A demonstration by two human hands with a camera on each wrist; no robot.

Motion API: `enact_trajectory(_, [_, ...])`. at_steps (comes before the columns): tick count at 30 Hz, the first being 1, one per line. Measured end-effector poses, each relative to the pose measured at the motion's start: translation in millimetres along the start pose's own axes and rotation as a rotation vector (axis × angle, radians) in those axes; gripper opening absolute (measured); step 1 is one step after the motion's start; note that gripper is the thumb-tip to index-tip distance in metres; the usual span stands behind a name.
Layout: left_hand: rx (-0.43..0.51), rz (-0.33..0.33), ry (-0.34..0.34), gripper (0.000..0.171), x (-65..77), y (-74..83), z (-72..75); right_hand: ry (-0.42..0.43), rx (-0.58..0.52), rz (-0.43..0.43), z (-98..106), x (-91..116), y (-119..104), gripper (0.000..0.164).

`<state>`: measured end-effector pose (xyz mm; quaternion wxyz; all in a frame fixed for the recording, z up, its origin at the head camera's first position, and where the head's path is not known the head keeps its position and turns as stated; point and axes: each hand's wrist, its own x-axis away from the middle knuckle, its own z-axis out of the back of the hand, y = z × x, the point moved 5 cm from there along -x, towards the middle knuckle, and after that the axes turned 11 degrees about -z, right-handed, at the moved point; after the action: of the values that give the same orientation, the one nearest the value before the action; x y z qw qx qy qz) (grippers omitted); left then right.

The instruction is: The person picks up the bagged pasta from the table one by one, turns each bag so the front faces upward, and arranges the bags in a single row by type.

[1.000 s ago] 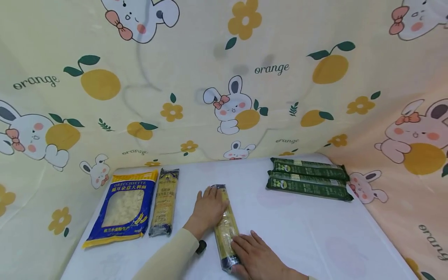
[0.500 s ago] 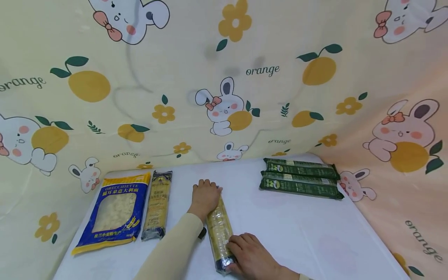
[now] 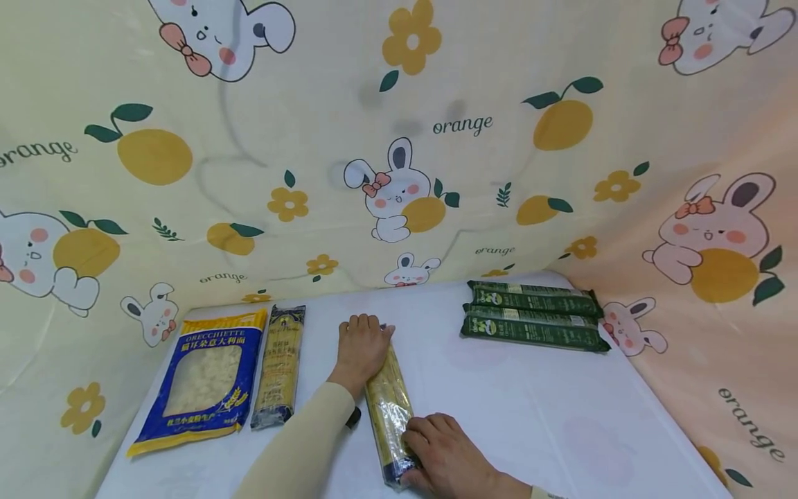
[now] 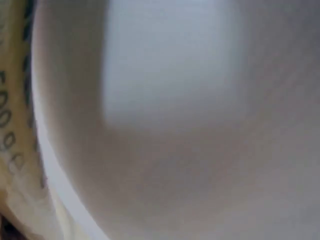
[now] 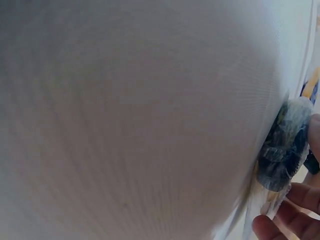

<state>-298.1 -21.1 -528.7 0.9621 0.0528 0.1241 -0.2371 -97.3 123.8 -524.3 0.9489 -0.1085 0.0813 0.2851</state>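
Note:
A long clear-wrapped pack of spaghetti [image 3: 389, 402] with dark blue ends lies lengthwise on the white table, in the middle of the head view. My left hand [image 3: 361, 350] grips its far end, covering most of that end. At the near end my right hand [image 3: 445, 450] holds the pack from the right side, thumb toward the end and fingers bent along the edge. The right wrist view shows the pack's dark end [image 5: 282, 150] between the thumb and fingers [image 5: 300, 210]. A strip of printed yellowish packaging [image 4: 10, 115] shows at the left wrist view's edge.
Left of the hands lie a blue-and-yellow orecchiette bag [image 3: 202, 381] and a second spaghetti pack [image 3: 279, 367], side by side. Two green packs [image 3: 533, 315] lie together at the back right. A patterned cloth [image 3: 312, 138] hangs behind the white table [image 3: 530, 416].
My left hand has slid from the upper part of the pack to its far end, its fingers more bent. My right hand stays at the near end. The head view has shifted slightly right.

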Motion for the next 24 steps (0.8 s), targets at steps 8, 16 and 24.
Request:
enact_trajectory(8, [0.001,-0.089,0.203,0.044,-11.2,-3.9,35.5,0.003,0.013,-0.050,6.1,-4.8,3.6,0.054])
enact_trajectory(16, [-0.013,-0.221,0.577,0.047,-20.0,-11.5,82.0,0.169,-0.041,-0.210,14.8,-16.8,10.7,0.047])
enact_trajectory(24, [-0.018,-0.269,0.767,0.051,-14.5,-7.5,98.6,0.181,-0.057,-0.395,9.8,-32.5,17.4,0.043])
